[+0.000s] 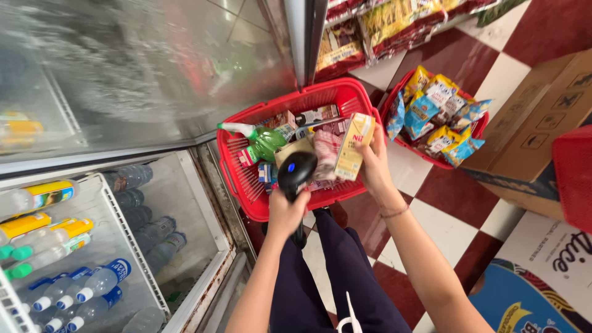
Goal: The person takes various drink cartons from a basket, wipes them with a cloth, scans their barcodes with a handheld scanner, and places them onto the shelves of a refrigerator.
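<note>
A: Fig. legend, head view. Your left hand (285,213) – what's it doing?

B: Fingers wrapped tight round the grip of a black barcode scanner (296,172); scanner head w/ a blue light sits just above your knuckles, tilted toward the basket. Fingertips hidden behind the handle, so can't tell how they meet.

A: And the right hand (374,168)?

B: Pinching a beige-and-yellow drink carton (352,145), upright, slightly tilted. Thumb on the near face, other fingers curled behind its right edge. Carton is just right of the scanner head, near but not touching it, over the basket's near rim.

A: What's beyond your fingertips?

B: Red shopping basket (246,185) on the floor, holding a green spray bottle (262,140) lying on its side, plus small cartons & packs (311,117). To the right of your right hand, well apart: 2nd red basket (401,139) full of yellow & blue snack bags (441,114).

A: Left of your left hand?

B: Open chiller; glass door (142,68) swung out, fogged. Wire shelf (117,228) below w/ water bottles (92,287), blue caps, & yellow-label bottles (43,196).

A: Far right?

B: Cardboard box (542,117) on the red-white checker floor (431,216). Thin bracelet on your right wrist (394,213).
</note>
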